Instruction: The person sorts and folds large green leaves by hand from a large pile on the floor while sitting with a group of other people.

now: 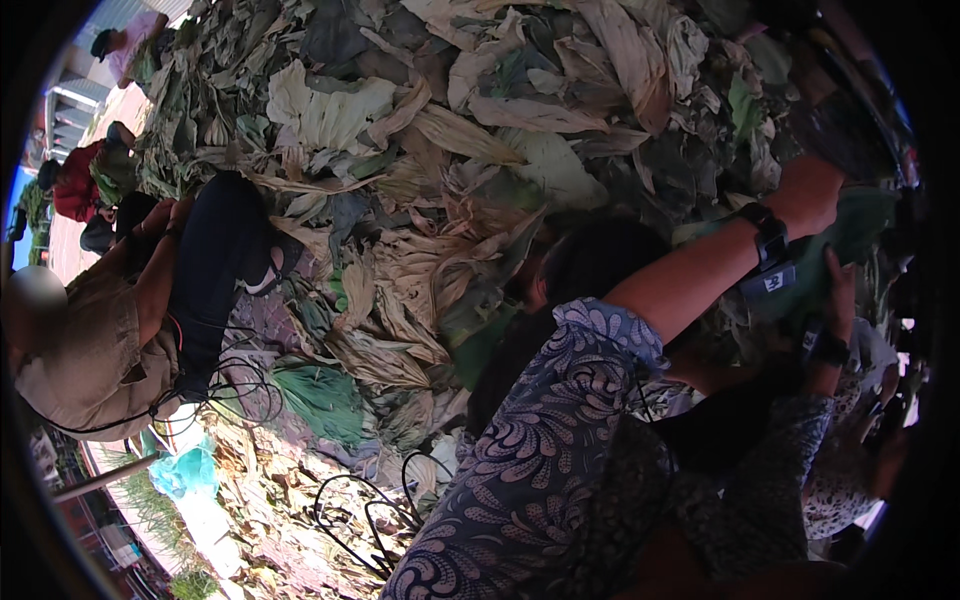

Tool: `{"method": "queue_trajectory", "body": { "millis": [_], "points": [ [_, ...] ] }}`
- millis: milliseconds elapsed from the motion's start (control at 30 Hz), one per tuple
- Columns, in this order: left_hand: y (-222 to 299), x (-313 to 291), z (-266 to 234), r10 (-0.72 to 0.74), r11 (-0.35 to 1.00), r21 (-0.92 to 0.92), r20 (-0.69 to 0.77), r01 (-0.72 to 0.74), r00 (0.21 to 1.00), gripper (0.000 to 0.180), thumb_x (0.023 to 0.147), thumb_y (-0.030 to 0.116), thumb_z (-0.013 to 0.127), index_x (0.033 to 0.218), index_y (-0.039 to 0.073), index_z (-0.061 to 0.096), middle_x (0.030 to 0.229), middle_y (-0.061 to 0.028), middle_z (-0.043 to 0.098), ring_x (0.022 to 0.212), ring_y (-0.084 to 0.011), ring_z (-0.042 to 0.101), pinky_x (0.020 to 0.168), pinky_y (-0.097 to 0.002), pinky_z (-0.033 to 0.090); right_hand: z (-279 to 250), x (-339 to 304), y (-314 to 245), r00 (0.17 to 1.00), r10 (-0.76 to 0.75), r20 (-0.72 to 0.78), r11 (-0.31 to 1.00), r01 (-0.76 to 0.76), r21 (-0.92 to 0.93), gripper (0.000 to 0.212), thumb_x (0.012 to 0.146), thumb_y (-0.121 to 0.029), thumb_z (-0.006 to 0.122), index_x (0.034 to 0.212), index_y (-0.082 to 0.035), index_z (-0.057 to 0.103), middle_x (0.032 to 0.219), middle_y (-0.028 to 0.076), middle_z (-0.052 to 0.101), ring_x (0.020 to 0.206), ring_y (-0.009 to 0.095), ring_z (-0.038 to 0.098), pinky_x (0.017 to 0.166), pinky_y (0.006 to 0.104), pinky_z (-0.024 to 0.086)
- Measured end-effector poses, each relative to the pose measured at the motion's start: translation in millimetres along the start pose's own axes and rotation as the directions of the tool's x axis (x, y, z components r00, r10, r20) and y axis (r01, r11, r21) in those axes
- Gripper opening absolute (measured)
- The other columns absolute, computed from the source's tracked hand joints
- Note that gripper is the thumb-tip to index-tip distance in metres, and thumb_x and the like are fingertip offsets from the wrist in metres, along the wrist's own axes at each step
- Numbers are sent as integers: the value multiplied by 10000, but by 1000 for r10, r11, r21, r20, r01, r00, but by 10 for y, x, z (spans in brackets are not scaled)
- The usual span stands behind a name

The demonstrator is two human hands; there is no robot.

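Both my arms, in dark patterned sleeves, reach to the right side of the view. A large dark green leaf (866,222) is between my hands there. My left hand (808,196), with a black watch (768,238) at the wrist, is closed in a fist at the leaf's upper edge. Lower down, my right hand (840,292) grips the same leaf with its thumb up. That wrist also carries a dark band (826,347). Shadow hides part of the fingers and the leaf's lower end.
A broad heap of dry, pale brown and green leaves (420,260) spreads ahead. At the left sits a person in a khaki shirt (90,365). Black cables (365,500) loop near my sleeve. A turquoise bag (187,468) lies lower left. Further people (75,185) are at the far left.
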State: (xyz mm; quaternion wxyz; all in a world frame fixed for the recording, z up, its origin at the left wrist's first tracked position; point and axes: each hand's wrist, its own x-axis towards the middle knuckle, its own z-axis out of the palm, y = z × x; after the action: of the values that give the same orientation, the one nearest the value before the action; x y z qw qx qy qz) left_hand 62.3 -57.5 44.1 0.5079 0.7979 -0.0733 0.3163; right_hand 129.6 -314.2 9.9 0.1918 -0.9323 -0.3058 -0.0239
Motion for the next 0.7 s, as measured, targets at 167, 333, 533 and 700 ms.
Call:
{"method": "queue_trajectory", "body": {
  "millis": [167, 333, 533, 700],
  "points": [
    [153, -53, 134, -16, 1000, 3, 230, 16, 973, 177, 672, 148, 547, 784, 26, 609, 772, -174, 591, 775, -336, 564, 681, -422, 452, -109, -252, -214, 995, 25, -101, 995, -15, 98, 340, 820, -131, 518, 1130, -5, 456, 1061, 81, 510, 929, 143, 495, 801, 282, 395],
    [170, 44, -263, 75, 996, 2, 485, -87, 871, 389, 684, 314, 611, 980, 63, 590, 867, -128, 611, 847, -314, 562, 750, -395, 444, -150, -502, -471, 901, 427, -75, 559, -198, 805, 323, 828, -139, 514, 1116, -3, 466, 1083, 59, 514, 953, 142, 489, 817, 280, 392],
    [-857, -526, -879, -198, 975, 125, 109, 184, 974, 545, 704, 306, 635, 1145, 42, 454, 1056, -167, 541, 979, -288, 522, 823, -349, 413, -284, -783, -295, 806, 509, -303, 649, -127, 750, 293, 825, -117, 526, 1092, 0, 498, 1058, 47, 532, 935, 126, 494, 822, 257, 385],
    [-1877, -2445, -1699, -757, 172, 819, -246, 547, 606, 925, 539, 534, 693, 1284, 161, 292, 1282, -204, 307, 1178, -404, 263, 876, -611, 228, -343, -815, -181, 756, 573, -317, 585, -105, 805, 274, 815, -108, 542, 1065, 3, 521, 1009, 33, 553, 927, 115, 496, 821, 242, 376]
  ]
}}
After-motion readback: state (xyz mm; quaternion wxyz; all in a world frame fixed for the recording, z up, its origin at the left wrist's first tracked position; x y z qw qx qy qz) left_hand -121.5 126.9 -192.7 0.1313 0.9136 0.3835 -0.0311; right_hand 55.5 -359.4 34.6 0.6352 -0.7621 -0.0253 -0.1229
